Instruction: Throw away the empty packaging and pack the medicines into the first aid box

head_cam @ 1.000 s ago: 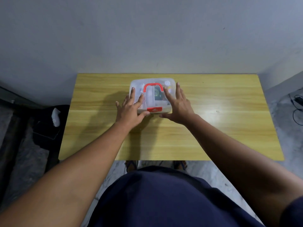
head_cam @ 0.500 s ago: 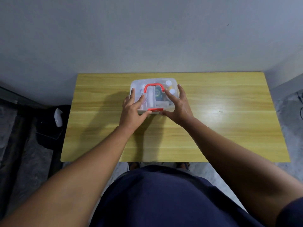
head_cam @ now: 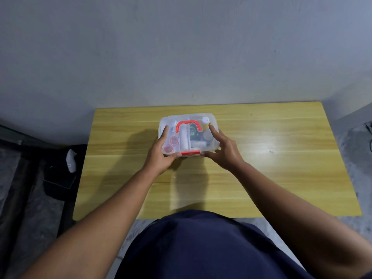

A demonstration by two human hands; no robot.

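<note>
A clear plastic first aid box with a red handle and a red front latch sits on the wooden table, its lid down. Bottles, red-capped jars and other medicines show through the lid. My left hand grips the box's left front corner, forefinger on the lid, thumb under the front edge. My right hand holds the right front corner the same way, thumb by the latch.
A grey wall rises right behind the table. On the floor at the left lies a black bag with a white object on it. Cables lie on the floor at the far right.
Both hands have slid from lying flat on the lid to gripping the box's front corners, thumbs at the front edge. The red-capped jars now show through the lid.
</note>
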